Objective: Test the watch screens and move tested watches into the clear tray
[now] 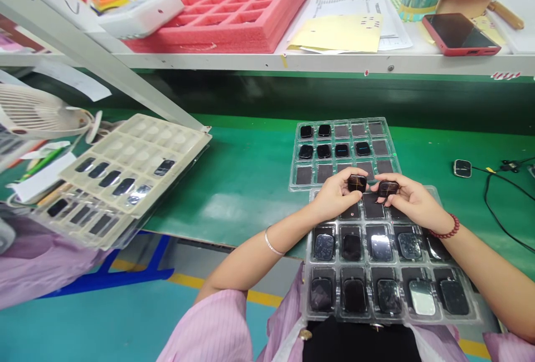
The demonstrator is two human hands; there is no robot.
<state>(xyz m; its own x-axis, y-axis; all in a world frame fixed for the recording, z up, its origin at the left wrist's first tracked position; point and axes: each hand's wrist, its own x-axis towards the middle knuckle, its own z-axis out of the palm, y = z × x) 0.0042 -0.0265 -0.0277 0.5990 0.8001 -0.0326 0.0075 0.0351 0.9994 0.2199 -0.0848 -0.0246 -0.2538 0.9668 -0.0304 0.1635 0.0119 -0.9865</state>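
My left hand (334, 195) pinches a dark rounded-square glass panel (357, 184) between fingers and thumb. My right hand (412, 200) pinches a matching panel (388, 188), a short gap from the first. Both hands hover over the far edge of a clear plastic blister tray (304, 295), which holds several dark glossy panels in its pockets. My hands hide part of its far row. Just beyond it, a second clear tray (292, 167) overlaps it slightly, with several panels in its upper rows and some pockets unfilled.
Green matting covers the bench. To the left lie a beige tray (137, 150) and a white fan (33, 111). A black cable runs from a small device (462, 168) at the right. A shelf above carries a red foam tray (234, 16), papers (338, 30) and a phone (460, 33).
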